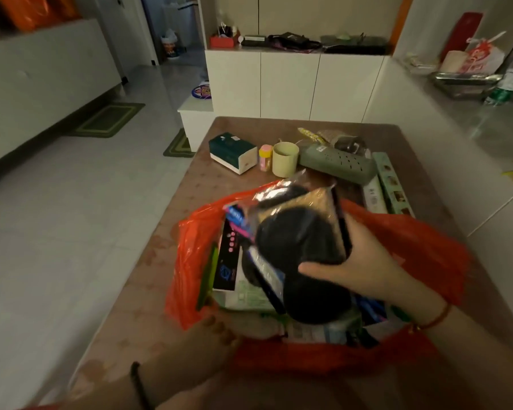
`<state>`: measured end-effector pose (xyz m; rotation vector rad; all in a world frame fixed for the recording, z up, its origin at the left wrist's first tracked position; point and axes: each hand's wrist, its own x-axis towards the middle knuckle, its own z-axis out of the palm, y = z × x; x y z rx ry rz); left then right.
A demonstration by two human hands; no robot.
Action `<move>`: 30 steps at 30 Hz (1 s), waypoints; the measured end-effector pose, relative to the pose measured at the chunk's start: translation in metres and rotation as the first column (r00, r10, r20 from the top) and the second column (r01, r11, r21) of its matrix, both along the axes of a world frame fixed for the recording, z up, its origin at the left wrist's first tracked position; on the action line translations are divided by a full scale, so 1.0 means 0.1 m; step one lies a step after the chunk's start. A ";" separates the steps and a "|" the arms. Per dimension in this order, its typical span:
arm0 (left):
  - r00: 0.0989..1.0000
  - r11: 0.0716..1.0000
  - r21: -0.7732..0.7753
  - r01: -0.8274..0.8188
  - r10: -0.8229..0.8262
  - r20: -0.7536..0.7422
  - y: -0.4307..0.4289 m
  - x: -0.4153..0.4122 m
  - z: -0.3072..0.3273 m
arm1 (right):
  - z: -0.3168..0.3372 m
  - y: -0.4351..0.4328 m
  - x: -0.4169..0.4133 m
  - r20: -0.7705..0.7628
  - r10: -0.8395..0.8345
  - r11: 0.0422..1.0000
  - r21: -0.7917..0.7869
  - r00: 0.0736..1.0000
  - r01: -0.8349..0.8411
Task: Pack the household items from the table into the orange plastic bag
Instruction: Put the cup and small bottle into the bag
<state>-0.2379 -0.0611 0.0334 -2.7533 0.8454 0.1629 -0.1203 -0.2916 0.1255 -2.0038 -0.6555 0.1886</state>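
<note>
Head view only. Orange plastic bag (pixel 427 247) sat open on the near half of the brown table (pixel 148 291), mouth up, already stuffed with boxes and packets.

Right hand (pixel 365 261) was closed around a clear-wrapped packet with dark round contents (pixel 296 232) — thumb along its lower edge, fingers behind its right side. Packet was tilted, lower part inside the bag mouth, top sticking out above the rim. Red string bracelet (pixel 436 318) on that wrist.

Left hand (pixel 219 332) was at the bag's near-left rim, fingers curled at the plastic edge; looked like it was pinching the rim, but the grip itself was too dim to confirm. Dark band (pixel 139 386) on that wrist.

Inside the bag, left of the packet: a black box with pink dots (pixel 228 258) standing on end, and a pale green-printed pack (pixel 246 297) under it.

Still on the table, far half, well apart from the bag:
- dark green tissue box (pixel 231 150)
- small yellow bottle with pink cap (pixel 265 156), just beside a pale yellow cup (pixel 285 158)
- grey-green perforated case (pixel 338 162), lying flat
- two long narrow boxes (pixel 388 184) along the right edge — near ends reaching the bag's far rim
</note>
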 end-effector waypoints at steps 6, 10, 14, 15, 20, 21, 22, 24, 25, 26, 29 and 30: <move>0.984 0.978 -0.114 0.172 -0.166 0.059 0.23 -0.04 0.16 | -0.37 0.36 -0.33 0.072 0.228 0.838 -0.522 0.971 -0.158; 0.968 0.940 -0.239 0.245 -0.252 0.002 0.29 -0.07 0.33 | -0.60 0.64 -0.46 0.163 0.335 0.682 -0.722 0.928 -0.120; 0.965 0.909 -0.327 0.258 -0.262 0.031 0.29 -0.06 0.43 | -0.85 0.94 -0.61 0.107 0.417 0.538 -0.829 0.903 -0.151; 0.965 0.905 -0.343 0.251 -0.262 0.015 0.28 -0.05 0.46 | -0.88 0.97 -0.62 0.103 0.415 0.530 -0.835 0.904 -0.148; 0.963 0.876 -0.417 0.244 -0.268 0.001 0.31 0.01 0.62 | -0.66 0.71 -0.49 -0.015 0.402 0.705 -0.634 0.916 -0.319; 0.964 0.872 -0.424 0.243 -0.265 0.008 0.29 0.06 0.70 | -0.54 0.62 -0.44 -0.034 0.390 0.737 -0.588 0.920 -0.334; 0.971 0.864 -0.447 0.232 -0.236 0.047 0.28 0.12 0.76 | -0.41 0.53 -0.38 -0.037 0.368 0.771 -0.546 0.929 -0.328; 0.996 0.788 -0.609 0.090 -0.084 0.038 0.27 0.29 0.89 | -0.15 0.36 -0.20 -0.008 0.298 0.845 -0.462 0.955 -0.268; 0.999 0.756 -0.653 0.033 -0.030 0.015 0.26 0.39 0.97 | -0.01 0.29 -0.09 0.012 0.249 0.877 -0.426 0.968 -0.221; 0.999 0.781 -0.623 0.042 -0.026 0.034 0.25 0.48 1.04 | 0.13 0.22 0.02 0.030 0.193 0.903 -0.397 0.981 -0.166; 0.997 0.809 -0.584 0.071 -0.041 0.063 0.27 0.80 1.13 | 0.45 -0.01 0.40 0.111 0.037 0.948 -0.317 0.993 0.000; 0.998 0.777 -0.629 0.024 0.016 0.058 0.29 0.94 1.13 | 0.51 -0.09 0.54 0.129 -0.010 0.954 -0.294 0.992 0.048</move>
